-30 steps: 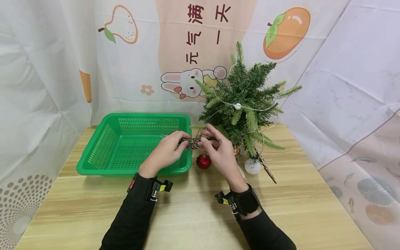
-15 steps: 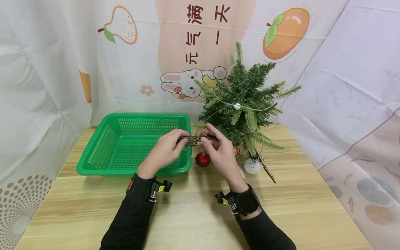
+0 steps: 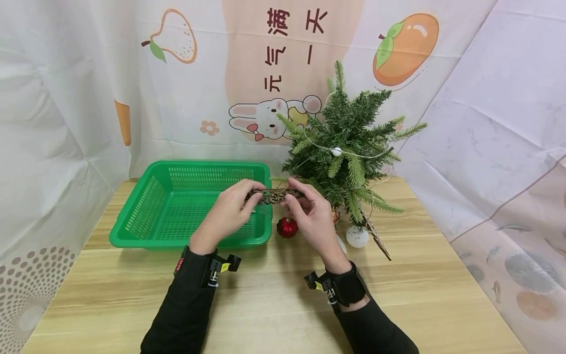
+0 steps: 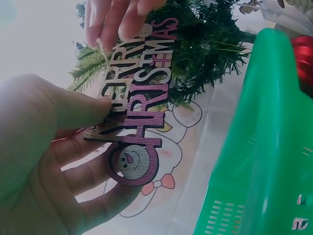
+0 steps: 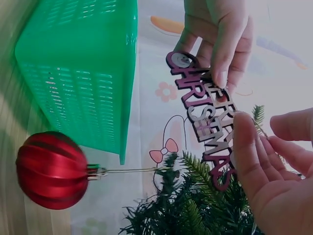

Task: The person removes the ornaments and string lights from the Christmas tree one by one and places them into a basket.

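Note:
Both hands hold a MERRY CHRISTMAS letter sign (image 3: 273, 196) in front of the tree, beside the basket's right rim. My left hand (image 3: 226, 207) pinches the snowman end between thumb and fingers. At the other end, the thumb and fingers of my right hand (image 3: 313, 216) grip the sign near its last letters. A thin string (image 5: 259, 128) runs from the sign's upper edge by the right fingers. In the left wrist view the sign's pink and pale letters (image 4: 146, 122) face the camera. A red ball ornament (image 5: 51, 170) hangs on a cord below the right hand.
A green plastic basket (image 3: 116, 231) stands on the left of the wooden table (image 3: 265, 305). The small Christmas tree (image 3: 349, 132), strung with a white-balled garland, is at the right. White (image 3: 357, 237) and copper ornaments hang low on it, and a brown stick-like piece (image 3: 380, 246) juts toward the front.
My left hand has shifted slightly left, still on the sign. The sign has tilted and more of it shows between the hands. My right hand has barely moved.

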`<state>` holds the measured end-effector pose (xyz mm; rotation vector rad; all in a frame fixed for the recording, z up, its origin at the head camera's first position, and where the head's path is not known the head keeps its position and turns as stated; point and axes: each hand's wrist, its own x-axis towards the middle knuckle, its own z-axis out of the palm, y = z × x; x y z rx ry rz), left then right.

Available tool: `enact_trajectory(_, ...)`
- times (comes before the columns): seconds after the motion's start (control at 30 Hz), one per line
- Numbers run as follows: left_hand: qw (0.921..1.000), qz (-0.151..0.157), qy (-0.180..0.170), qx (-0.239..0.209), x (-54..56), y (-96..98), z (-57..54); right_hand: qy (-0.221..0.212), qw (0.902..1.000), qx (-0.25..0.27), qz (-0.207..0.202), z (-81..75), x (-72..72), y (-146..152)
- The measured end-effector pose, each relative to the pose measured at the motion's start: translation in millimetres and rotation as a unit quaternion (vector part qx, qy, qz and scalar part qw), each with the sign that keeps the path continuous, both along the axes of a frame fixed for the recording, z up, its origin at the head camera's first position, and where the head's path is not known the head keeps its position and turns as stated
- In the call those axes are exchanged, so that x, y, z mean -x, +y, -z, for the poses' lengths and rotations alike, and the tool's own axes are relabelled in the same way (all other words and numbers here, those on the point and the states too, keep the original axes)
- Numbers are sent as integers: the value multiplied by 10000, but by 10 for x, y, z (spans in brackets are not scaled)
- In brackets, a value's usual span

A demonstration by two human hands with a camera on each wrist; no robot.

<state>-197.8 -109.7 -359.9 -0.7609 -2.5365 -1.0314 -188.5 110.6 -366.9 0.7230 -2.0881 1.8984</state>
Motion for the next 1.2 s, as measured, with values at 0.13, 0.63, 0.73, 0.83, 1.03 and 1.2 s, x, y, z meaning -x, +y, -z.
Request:
enact_trajectory(0.13, 9999, -26, 104, -6, -5, -29, -19, 362, 9986, -306, 247, 10, 19, -4)
enact_trajectory(0.63, 9996, -76, 216, -141, -1, -79, -36, 964, 9875, -1027, 710, 20, 18, -38)
enact_trajectory(0.73, 9994, -106, 280, -169, 7, -88, -27, 1004, 9865, -1060, 746, 32, 28, -34)
enact_trajectory(0.83, 9992, -101, 333, -179, 11, -93, -25, 1097, 9845, -1124, 777, 39, 37, -31)
enact_trajectory(1.03, 9989, -124, 398, -210, 14, -94, -40, 1386, 9788, -1297, 772, 46, 48, -38)
enact_trajectory(1.2, 9989, -169, 374, -215, 10, -124, -34, 1478, 9767, -1356, 757, 52, 52, -45)
